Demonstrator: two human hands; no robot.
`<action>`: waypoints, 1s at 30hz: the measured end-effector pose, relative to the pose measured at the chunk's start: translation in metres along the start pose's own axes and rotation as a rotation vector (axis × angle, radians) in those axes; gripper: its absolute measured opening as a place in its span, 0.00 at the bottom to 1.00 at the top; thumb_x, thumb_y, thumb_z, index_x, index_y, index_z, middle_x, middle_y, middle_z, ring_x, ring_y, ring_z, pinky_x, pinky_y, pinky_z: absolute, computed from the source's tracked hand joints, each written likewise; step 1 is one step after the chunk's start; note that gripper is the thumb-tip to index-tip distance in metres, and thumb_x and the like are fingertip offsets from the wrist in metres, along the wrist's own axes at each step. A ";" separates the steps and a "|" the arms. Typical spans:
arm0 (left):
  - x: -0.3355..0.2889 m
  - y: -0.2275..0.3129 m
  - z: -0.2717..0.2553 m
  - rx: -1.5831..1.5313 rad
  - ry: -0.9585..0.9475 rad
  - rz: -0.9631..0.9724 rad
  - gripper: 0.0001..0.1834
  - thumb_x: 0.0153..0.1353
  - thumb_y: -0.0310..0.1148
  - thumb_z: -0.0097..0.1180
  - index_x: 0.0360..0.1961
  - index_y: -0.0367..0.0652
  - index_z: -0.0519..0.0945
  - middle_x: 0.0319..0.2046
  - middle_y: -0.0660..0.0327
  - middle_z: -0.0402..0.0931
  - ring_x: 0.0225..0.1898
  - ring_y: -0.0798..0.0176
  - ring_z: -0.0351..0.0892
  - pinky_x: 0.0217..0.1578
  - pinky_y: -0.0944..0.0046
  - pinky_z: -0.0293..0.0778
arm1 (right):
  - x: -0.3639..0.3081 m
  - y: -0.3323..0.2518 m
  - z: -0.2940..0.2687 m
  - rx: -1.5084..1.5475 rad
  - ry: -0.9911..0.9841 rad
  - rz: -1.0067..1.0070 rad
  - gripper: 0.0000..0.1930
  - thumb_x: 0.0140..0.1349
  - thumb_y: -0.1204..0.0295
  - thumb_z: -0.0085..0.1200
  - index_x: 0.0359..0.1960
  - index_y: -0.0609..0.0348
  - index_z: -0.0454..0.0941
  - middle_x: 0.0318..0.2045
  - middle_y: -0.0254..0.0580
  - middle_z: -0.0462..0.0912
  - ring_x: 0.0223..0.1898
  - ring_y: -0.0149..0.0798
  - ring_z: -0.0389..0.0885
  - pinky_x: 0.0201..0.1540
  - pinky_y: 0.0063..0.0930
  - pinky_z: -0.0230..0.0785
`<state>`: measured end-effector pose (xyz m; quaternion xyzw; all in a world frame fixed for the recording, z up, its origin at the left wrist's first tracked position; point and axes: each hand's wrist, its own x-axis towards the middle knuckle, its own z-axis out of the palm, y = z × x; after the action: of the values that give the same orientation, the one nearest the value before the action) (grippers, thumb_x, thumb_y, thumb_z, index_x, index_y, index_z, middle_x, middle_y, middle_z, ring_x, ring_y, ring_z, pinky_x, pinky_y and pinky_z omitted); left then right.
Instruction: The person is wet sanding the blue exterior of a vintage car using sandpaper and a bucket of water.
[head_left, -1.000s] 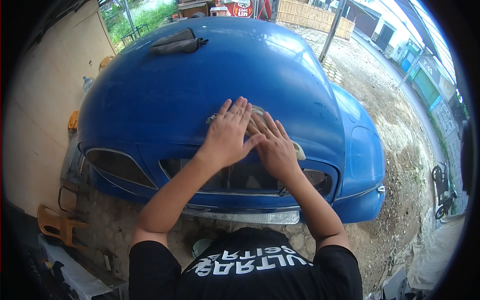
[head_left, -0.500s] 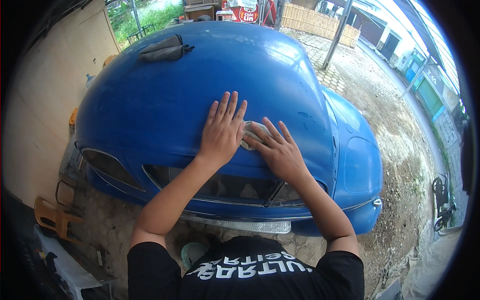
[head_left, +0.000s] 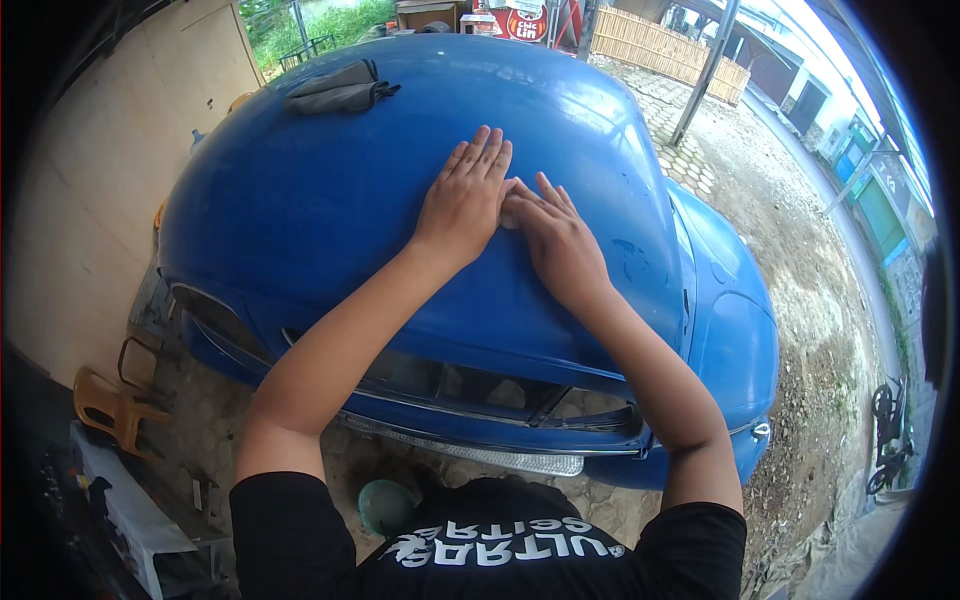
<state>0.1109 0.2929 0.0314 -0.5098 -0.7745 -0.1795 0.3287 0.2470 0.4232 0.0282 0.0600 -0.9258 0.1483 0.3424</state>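
Now both hands are working farther up the smooth, curved blue metal car roof [head_left: 330, 190] than they were half a second ago. The left grip [head_left: 462, 208] and the right grip [head_left: 563, 238] are leaving more blue metal between themselves and the long, dark glass window [head_left: 470, 385], which is lying on their near side. The small, pale greyish cloth [head_left: 509, 218] is travelling with them, and less of it is showing than in the earlier views. For the rubbing work, this is suggesting that the pass is reaching a higher stretch of the roof.

The cloth is lying between the two hands, just beside the right edge of the left grip and partly under the fingers of the right grip. The left grip is staying flat, its fingers straight and close together, with nothing visibly caught in it. The right grip is bending its fingers over the cloth; whether it is closing on the fabric or only pressing it down, I cannot tell.

Beyond the left grip and to its left, a folded, dark grey fabric bundle [head_left: 340, 90] is resting on the roof, well apart.
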 end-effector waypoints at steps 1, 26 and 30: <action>0.014 -0.005 0.009 -0.018 0.008 -0.016 0.28 0.81 0.41 0.40 0.72 0.33 0.68 0.74 0.45 0.63 0.79 0.48 0.55 0.78 0.50 0.51 | 0.010 0.010 0.002 -0.003 -0.002 0.000 0.14 0.73 0.76 0.49 0.57 0.53 0.79 0.66 0.47 0.78 0.74 0.60 0.64 0.77 0.53 0.56; 0.091 0.033 0.070 -0.003 -0.446 -0.046 0.32 0.79 0.42 0.31 0.77 0.33 0.58 0.79 0.47 0.52 0.82 0.53 0.45 0.80 0.53 0.42 | -0.006 0.110 -0.029 0.109 -0.122 0.161 0.16 0.76 0.78 0.41 0.61 0.52 0.74 0.70 0.59 0.71 0.78 0.64 0.53 0.80 0.56 0.45; 0.036 0.082 0.052 -0.059 -0.336 0.038 0.31 0.80 0.41 0.32 0.77 0.34 0.58 0.79 0.47 0.53 0.82 0.53 0.45 0.80 0.52 0.42 | -0.071 0.067 -0.059 0.122 -0.067 0.161 0.14 0.75 0.77 0.44 0.58 0.53 0.75 0.71 0.58 0.70 0.78 0.64 0.54 0.79 0.57 0.46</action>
<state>0.1586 0.3830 0.0142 -0.5564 -0.8033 -0.1080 0.1828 0.3228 0.5061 0.0086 0.0111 -0.9278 0.2293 0.2941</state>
